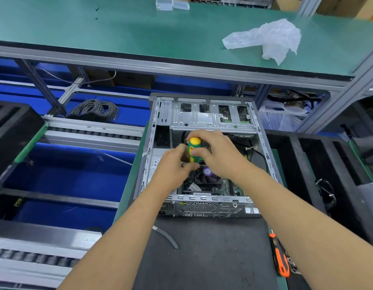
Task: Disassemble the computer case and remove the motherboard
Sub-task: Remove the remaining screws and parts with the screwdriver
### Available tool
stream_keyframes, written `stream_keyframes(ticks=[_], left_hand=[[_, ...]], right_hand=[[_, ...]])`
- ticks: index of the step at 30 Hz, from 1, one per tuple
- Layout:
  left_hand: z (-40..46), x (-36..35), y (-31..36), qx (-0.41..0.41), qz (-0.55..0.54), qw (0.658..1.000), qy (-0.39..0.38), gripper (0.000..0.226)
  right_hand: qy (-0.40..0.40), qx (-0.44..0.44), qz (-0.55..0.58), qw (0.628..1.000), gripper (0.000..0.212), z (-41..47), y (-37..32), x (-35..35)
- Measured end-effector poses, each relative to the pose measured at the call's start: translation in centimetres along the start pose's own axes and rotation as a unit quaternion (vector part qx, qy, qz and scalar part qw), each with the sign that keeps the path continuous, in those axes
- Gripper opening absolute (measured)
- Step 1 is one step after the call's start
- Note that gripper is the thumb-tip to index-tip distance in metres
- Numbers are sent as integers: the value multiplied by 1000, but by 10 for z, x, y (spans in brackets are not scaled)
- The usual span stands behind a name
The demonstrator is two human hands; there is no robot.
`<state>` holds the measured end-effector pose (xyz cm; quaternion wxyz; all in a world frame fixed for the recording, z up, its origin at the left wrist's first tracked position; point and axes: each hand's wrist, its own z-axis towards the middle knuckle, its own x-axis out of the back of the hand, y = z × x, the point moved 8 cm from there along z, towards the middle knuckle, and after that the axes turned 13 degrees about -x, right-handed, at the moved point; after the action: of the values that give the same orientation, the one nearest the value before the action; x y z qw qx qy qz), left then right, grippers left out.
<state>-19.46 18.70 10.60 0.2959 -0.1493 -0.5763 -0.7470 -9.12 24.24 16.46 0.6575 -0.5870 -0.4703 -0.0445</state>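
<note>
Both hands are in over the open case. The right hand point(219, 152) grips the green-and-yellow screwdriver point(194, 149) by its handle, fingers and thumb curled round it, handle upright and pointing down into the case. The left hand point(173, 164) sits just beside it, fingers curled in near the lower end of the tool; it looks to be pinching the shaft, but the tip is hidden behind the fingers, so what it grasps I cannot tell.

Right beneath them, the CPU cooler fan point(204, 178) with a purple sticker at its hub, mounted on the green motherboard point(231, 186), which lies inside the computer case point(204, 204). The case lies on its side, open side up, on a dark mat point(212, 252), rear ports facing the person and the silver drive cage point(212, 116) at the far end.

Further out: an orange-and-black screwdriver point(279, 256) lies on the mat to the right, a grey strip point(166, 235) just in front of the case. On the green shelf point(118, 32) above, crumpled clear plastic point(269, 40). A grey cable coil point(95, 109) rests at the left.
</note>
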Motion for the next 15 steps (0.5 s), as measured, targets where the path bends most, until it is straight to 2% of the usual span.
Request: stream_keyframes(ticks=[2, 5, 8, 11, 15], left_hand=[[-1, 1, -2, 3, 1, 1000, 8, 25], [0, 0, -3, 5, 5, 1000, 9, 26], [0, 0, -6, 12, 11, 1000, 11, 29], [-1, 2, -5, 16, 10, 1000, 16, 32], [-1, 3, -4, 21, 17, 999, 26, 39]], right_hand=[[-8, 2, 2, 1000, 30, 0, -3, -2], [60, -36, 82, 994, 37, -1, 0, 5], [114, -45, 98, 988, 32, -4, 0, 5], [90, -14, 64, 994, 24, -4, -5, 3], [22, 35, -16, 999, 27, -4, -15, 0]])
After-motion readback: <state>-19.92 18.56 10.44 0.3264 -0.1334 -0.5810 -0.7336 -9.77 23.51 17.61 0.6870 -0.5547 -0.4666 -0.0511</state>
